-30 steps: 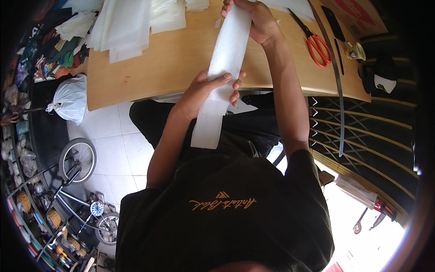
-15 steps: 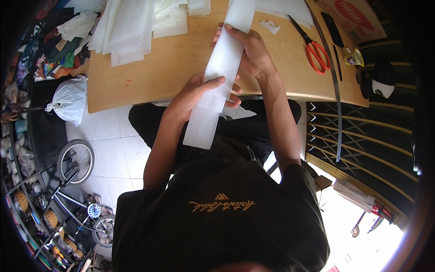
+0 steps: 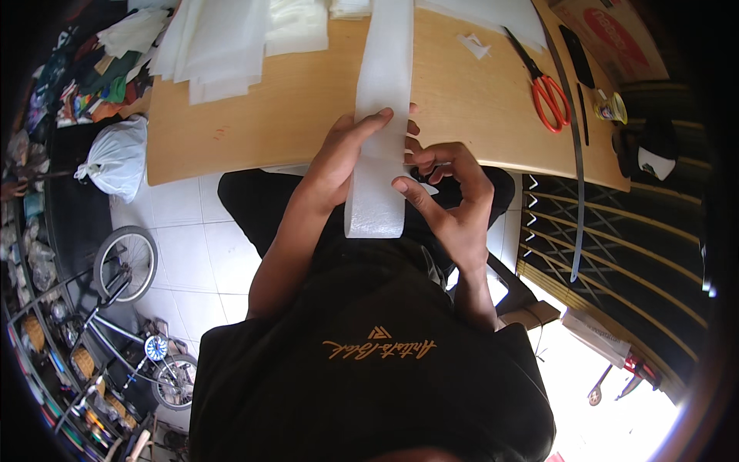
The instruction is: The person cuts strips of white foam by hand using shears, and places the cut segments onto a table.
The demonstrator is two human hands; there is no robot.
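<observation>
A long white foam-like strip [image 3: 377, 196] runs from the tabletop toward my lap, its near end looking folded over. My left hand [image 3: 336, 163] grips it midway, thumb on top and fingertips showing past its right edge. Beside the strip's right edge is my right hand [image 3: 460, 204], fingers bent and apart from the thumb. The thumb tip is close to that edge; I cannot tell whether it touches. Nothing is visibly held between those fingers.
White sheets [image 3: 219, 46] lie stacked on the wooden table [image 3: 262, 127] at left. Orange-handled scissors [image 3: 548, 100], a white scrap [image 3: 473, 46], a black phone [image 3: 576, 55], a small cup [image 3: 612, 108] and a cardboard box [image 3: 616, 38] are at right. A white bag [image 3: 115, 158] and bicycle [image 3: 127, 266] stand left.
My right hand has let go of the strip's upper part and come down toward its near end. My left hand has shifted slightly up, and the strip now lies straighter.
</observation>
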